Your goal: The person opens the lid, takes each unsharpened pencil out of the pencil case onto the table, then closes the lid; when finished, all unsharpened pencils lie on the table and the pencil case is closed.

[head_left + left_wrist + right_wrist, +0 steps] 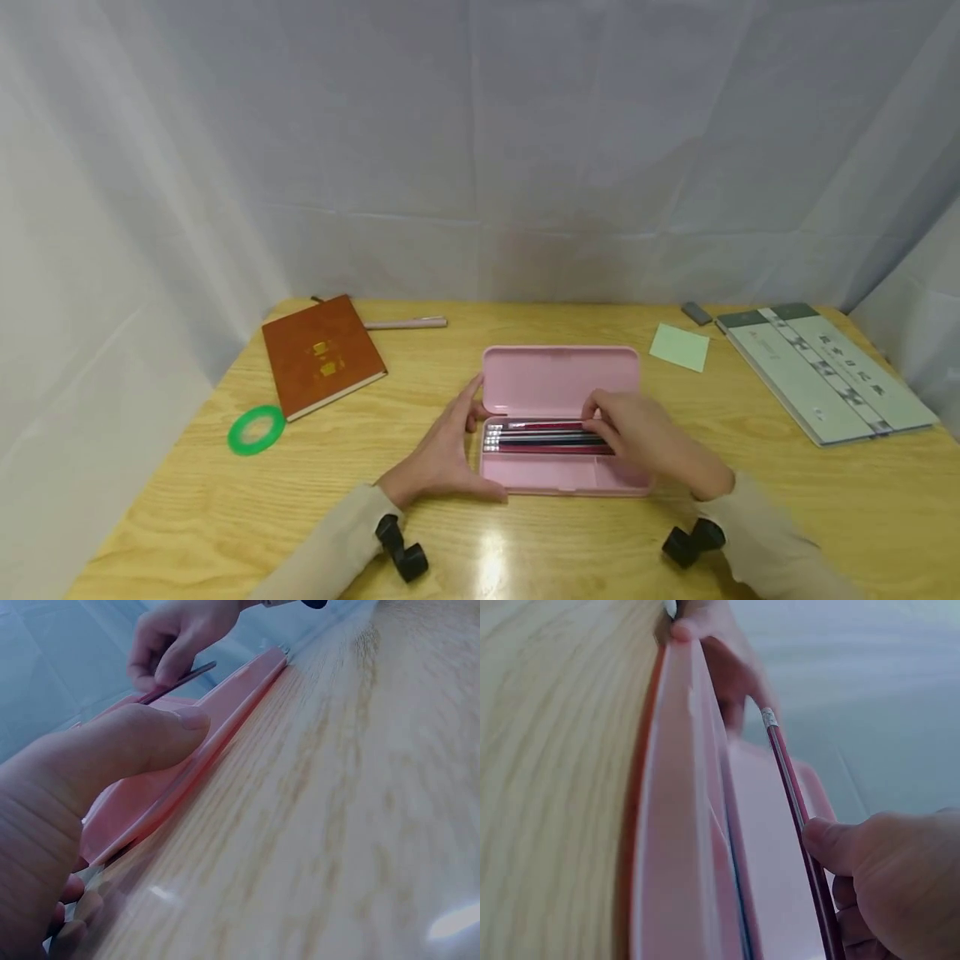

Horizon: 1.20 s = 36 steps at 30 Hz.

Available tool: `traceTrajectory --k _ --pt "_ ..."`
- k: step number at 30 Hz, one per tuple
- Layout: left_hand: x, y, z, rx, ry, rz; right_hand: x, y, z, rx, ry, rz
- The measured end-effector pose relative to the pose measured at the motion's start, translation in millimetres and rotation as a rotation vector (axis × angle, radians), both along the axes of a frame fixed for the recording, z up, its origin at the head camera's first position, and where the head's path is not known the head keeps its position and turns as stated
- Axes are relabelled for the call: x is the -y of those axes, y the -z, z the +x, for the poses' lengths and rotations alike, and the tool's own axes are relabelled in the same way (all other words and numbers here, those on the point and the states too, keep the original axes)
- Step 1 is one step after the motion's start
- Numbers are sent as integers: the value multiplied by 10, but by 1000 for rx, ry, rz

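Note:
A pink pencil case [558, 377] lies with its lid raised in the middle of the table. Several dark and red pencils [536, 440] with silver-banded ends rest in its long compartment. My left hand [453, 454] spans the case's left end, thumb along the front edge and fingers toward the hinge side. With thumb and fingers, my right hand [637, 429] pinches a dark red pencil [791, 784] over the right part of the case. In the right wrist view this pencil shows raised above the case, its eraser end pointing toward the left hand.
Left of the case are a brown notebook [322, 354], a green tape roll [257, 430] and a pale pen [408, 323]. Toward the right lie light green sticky notes [679, 347], a grey eraser [697, 313] and a pale green book [825, 371]. White curtains hang behind the table [300, 500].

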State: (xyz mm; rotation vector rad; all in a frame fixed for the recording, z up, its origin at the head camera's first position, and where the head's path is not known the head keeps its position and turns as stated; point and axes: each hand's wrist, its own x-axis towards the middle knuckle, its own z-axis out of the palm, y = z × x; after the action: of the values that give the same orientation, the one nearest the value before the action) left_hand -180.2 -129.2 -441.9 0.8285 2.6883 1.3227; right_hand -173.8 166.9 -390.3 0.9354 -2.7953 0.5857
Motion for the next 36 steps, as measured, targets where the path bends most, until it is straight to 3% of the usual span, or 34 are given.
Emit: traceTrajectory --k 5,12,19,25,29,32,36 --pt "-15 5 -1 20 -6 5 -564 -10 130 -65 103 -28" --pt "20 0 -13 4 -15 -3 -1225 200 254 -149 158 -25" --pt "0 9 -21 -11 5 6 -1461 326 215 -60 147 31" --pt "-6 -9 -6 -2 11 8 -1213 319 122 -54 113 -68" --pt "-7 -18 -6 -2 14 0 -834 300 38 -67 -19 -180" --pt "-9 2 -14 -9 16 -2 -531 270 -19 -69 -88 -135" --pt "-4 16 -23 -20 17 -6 -188 230 -83 -86 -116 -7"
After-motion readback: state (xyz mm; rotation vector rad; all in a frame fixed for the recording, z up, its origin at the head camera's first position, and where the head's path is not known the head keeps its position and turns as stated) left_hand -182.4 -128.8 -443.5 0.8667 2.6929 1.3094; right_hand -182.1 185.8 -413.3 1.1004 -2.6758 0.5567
